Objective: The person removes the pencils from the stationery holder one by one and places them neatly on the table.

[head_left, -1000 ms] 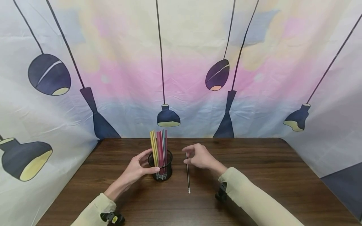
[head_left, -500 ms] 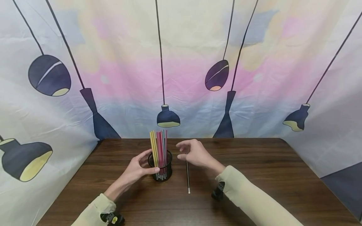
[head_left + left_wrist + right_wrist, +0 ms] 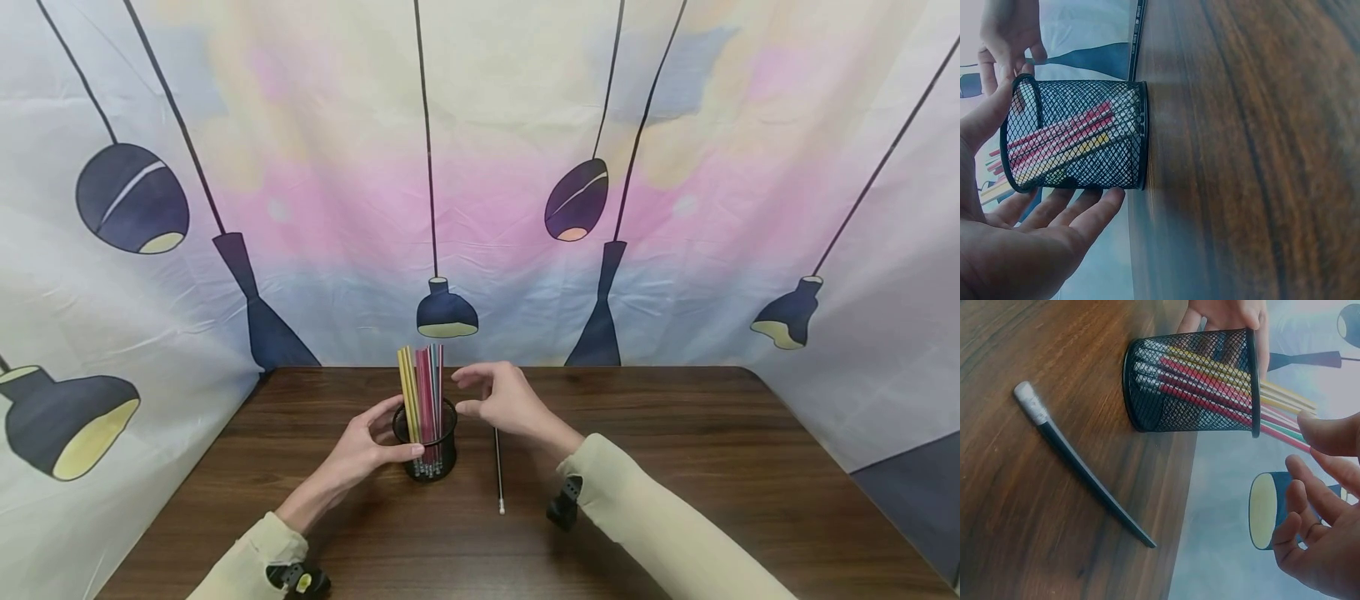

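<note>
A black mesh pencil cup (image 3: 446, 460) stands upright on the table, holding several yellow, red and green pencils (image 3: 426, 383) with their eraser ends down. My left hand (image 3: 360, 446) grips the cup from the left, thumb at the rim and fingers along the mesh (image 3: 1085, 134). Just right of the pencils' upper ends, my right hand (image 3: 508, 400) hovers above the table with thumb and fingers apart and nothing between them. Below it lies a black pencil (image 3: 499, 475), its white eraser end toward me; in the right wrist view this pencil (image 3: 1094, 483) is wholly visible.
The brown wooden table (image 3: 675, 467) ends at a back edge close to a hanging cloth (image 3: 510, 100) printed with lamps. Black wrist cameras sit at both sleeves (image 3: 637, 492).
My right hand has moved left and slightly away from me, off the black pencil's far end toward the pencils in the cup. The left hand and cup stay put.
</note>
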`<state>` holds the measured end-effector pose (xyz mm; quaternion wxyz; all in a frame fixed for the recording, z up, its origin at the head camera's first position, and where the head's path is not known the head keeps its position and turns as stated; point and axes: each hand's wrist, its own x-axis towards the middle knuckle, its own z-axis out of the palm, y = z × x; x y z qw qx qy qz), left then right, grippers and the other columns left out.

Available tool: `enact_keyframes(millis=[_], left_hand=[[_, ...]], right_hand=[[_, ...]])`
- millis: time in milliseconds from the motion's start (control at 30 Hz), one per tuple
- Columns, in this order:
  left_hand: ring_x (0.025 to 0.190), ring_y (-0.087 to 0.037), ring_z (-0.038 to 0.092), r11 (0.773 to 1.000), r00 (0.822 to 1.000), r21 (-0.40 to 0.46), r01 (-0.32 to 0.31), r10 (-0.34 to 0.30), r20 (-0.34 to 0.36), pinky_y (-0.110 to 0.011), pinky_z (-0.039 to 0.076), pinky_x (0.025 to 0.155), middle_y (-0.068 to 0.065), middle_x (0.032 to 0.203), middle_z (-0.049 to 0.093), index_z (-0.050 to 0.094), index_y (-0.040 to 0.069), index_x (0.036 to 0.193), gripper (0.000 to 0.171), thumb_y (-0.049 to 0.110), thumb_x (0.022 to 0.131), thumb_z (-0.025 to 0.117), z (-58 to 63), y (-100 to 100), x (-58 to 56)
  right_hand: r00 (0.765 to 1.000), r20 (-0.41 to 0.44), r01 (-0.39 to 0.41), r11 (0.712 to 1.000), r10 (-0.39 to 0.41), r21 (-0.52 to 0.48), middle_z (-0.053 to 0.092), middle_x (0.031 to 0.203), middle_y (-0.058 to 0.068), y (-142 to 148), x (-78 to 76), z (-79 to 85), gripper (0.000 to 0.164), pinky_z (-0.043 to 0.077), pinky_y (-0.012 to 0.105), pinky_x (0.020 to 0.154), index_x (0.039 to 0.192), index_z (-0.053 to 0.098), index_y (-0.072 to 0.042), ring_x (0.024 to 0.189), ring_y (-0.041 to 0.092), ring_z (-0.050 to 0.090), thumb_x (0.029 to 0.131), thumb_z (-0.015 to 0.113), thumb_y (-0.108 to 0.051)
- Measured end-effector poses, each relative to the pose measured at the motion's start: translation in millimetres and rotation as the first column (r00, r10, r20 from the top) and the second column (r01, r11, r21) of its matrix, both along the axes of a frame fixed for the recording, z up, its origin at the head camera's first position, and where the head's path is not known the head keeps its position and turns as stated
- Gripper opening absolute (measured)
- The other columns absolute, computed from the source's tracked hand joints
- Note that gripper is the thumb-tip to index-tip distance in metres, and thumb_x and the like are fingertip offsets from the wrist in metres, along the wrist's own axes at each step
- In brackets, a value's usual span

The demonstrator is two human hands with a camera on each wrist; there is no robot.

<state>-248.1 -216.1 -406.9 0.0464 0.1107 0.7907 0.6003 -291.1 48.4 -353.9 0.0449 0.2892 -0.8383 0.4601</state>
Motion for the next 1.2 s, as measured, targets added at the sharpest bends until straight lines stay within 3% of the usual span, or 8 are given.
enact_keyframes(millis=[167,467,800,1200], left_hand=[[0.141,-0.045,0.049,1.0,1.0,0.015,0.007,-0.007,0.003,-0.057,0.044,0.111,-0.026,0.156,0.048,0.032,0.003,0.164,0.09,0.015,0.092,0.084,0.5,0.2,0.5],[0.141,-0.045,0.049,1.0,1.0,0.027,0.003,-0.003,0.003,-0.056,0.045,0.11,-0.027,0.156,0.048,0.032,0.003,0.164,0.093,0.016,0.09,0.086,-0.1,0.2,0.5],[0.138,-0.043,0.053,0.998,1.0,0.054,0.021,-0.02,-0.019,-0.054,0.046,0.109,-0.027,0.153,0.051,0.032,0.001,0.163,0.092,0.013,0.09,0.086,-0.7,0.7,0.4],[0.138,-0.044,0.053,0.998,1.0,0.06,0.017,-0.016,-0.016,-0.052,0.048,0.107,-0.027,0.154,0.05,0.032,0.001,0.164,0.092,0.012,0.09,0.085,-1.9,1.1,0.2]], right_hand=[[1.0,0.008,-0.012,1.0,0.012,-0.022,0.077,0.115,0.012,-5.7,-1.6,-1.3,0.041,0.045,0.029,0.061,0.126,0.076,-0.004,0.072,0.032,0.061,0.086,0.086,-0.002],[1.0,0.0,0.008,0.999,-0.008,-0.045,0.076,0.117,0.014,-15.0,-7.3,-6.7,0.044,0.047,0.028,0.061,0.127,0.076,-0.006,0.074,0.034,0.063,0.085,0.086,0.0],[0.999,-0.006,0.046,0.997,-0.047,-0.054,0.077,0.117,0.012,-22.8,-11.0,-8.2,0.047,0.046,0.028,0.06,0.13,0.075,-0.011,0.07,0.03,0.062,0.085,0.086,-0.002],[0.998,-0.027,0.054,0.998,-0.055,-0.021,0.077,0.117,0.009,-32.2,-13.1,-11.0,0.051,0.045,0.028,0.058,0.136,0.072,-0.012,0.062,0.014,0.056,0.088,0.084,-0.001]])
